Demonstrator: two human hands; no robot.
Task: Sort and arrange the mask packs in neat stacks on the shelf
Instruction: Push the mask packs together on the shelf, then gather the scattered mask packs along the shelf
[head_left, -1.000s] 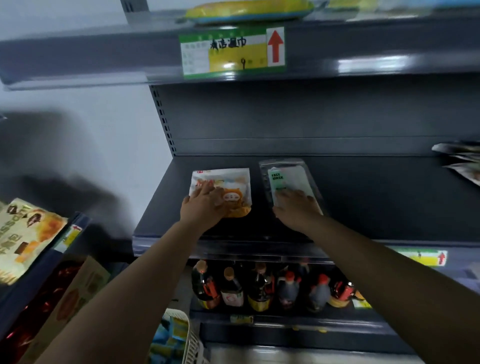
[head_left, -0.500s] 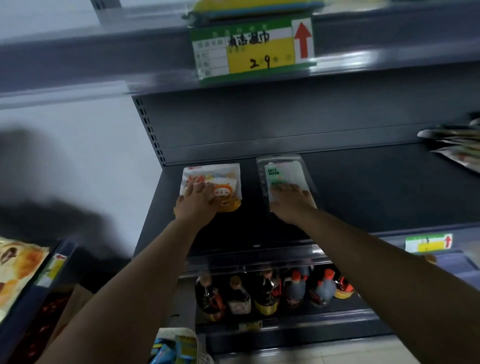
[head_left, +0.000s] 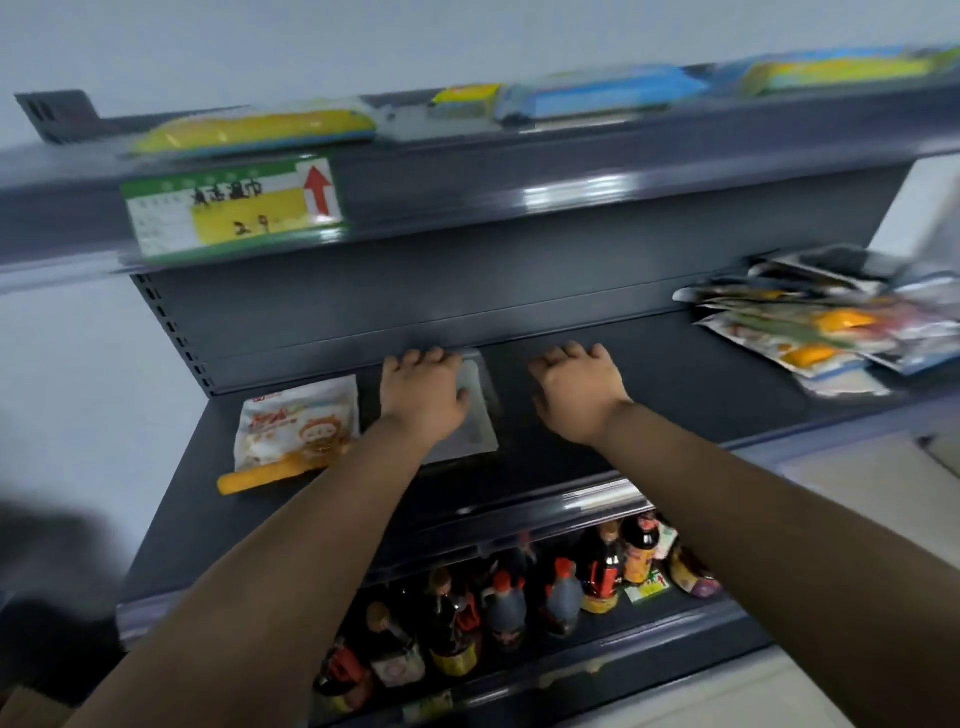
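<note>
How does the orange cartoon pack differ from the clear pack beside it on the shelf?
The orange cartoon pack is white and orange with a printed figure; the clear pack looks plain and see-through. The left hand rests on the clear pack, while nothing touches the cartoon pack. The cartoon pack lies farther left. Both lie flat on the same dark shelf.
</note>
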